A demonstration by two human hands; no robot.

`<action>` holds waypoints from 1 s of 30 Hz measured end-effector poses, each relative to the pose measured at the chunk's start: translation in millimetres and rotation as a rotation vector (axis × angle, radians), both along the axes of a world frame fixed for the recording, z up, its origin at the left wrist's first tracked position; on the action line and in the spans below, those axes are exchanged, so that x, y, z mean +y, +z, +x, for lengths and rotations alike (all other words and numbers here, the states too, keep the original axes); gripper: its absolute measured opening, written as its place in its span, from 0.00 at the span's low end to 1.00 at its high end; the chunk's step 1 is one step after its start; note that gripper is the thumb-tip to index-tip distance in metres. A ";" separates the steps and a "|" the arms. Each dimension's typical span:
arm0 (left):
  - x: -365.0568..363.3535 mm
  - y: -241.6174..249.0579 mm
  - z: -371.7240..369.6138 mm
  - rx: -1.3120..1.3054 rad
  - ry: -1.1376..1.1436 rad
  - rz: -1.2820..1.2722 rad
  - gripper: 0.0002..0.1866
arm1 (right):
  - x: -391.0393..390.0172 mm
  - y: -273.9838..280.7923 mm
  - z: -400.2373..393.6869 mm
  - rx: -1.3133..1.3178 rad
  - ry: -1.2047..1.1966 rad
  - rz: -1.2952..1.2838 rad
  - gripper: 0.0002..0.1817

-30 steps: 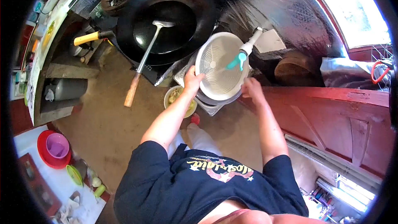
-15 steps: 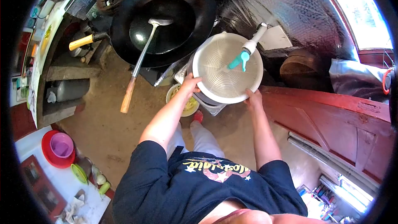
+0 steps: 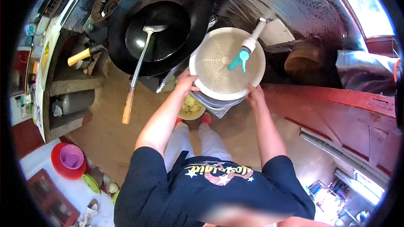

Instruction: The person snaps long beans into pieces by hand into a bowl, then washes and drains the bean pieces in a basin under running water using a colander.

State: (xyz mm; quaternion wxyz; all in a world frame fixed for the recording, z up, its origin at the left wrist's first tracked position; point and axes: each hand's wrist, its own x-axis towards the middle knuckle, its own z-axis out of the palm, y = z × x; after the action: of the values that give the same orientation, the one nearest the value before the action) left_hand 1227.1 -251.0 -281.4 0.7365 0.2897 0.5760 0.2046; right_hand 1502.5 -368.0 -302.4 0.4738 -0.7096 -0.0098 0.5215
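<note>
A round white plastic colander (image 3: 210,73) sits beneath the tap (image 3: 239,59), which has a turquoise spout and handle and hides part of its mesh. My left hand (image 3: 185,83) grips the near left rim, fingers curled round it. On the near right rim my right hand (image 3: 255,94) is closed in the same way. The inside shows only bare mesh. Under the colander, the edge of a sink (image 3: 223,110) pokes out. A bowl of yellowish food pieces (image 3: 192,108) is low down beside my left forearm, near my feet.
Left of the colander stands a large black wok (image 3: 118,38) with a metal spatula (image 3: 143,59) across it, its wooden handle jutting past the rim. A red wooden door (image 3: 336,113) is at the right. Pink and red basins (image 3: 71,157) lie at lower left.
The view has shifted, so the wok sits further left and more of the food bowl shows. Both hands keep their hold on the colander, which has moved slightly relative to the tap.
</note>
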 end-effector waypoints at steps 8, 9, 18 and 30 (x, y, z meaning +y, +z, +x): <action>9.6 -2.7 6.6 0.057 0.140 0.108 0.09 | 28.3 -55.0 3.3 0.252 -0.088 -0.012 0.21; 9.3 -1.3 11.6 0.090 0.122 0.174 0.09 | 34.3 -38.6 -0.6 0.259 -0.112 0.013 0.20; -37.6 63.4 33.2 0.480 -0.251 0.904 0.08 | 43.4 -82.9 -32.5 0.196 -0.099 -0.126 0.15; -53.2 140.4 75.8 0.375 -0.421 0.725 0.12 | 25.8 -26.2 -53.7 -0.592 1.180 -0.070 0.16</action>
State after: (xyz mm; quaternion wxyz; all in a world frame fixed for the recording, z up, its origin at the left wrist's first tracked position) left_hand 1302.9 -304.1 -141.1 0.4963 0.6714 0.5191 0.1830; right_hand 1448.8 -342.2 -328.5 0.0623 -0.7134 -0.5099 0.4766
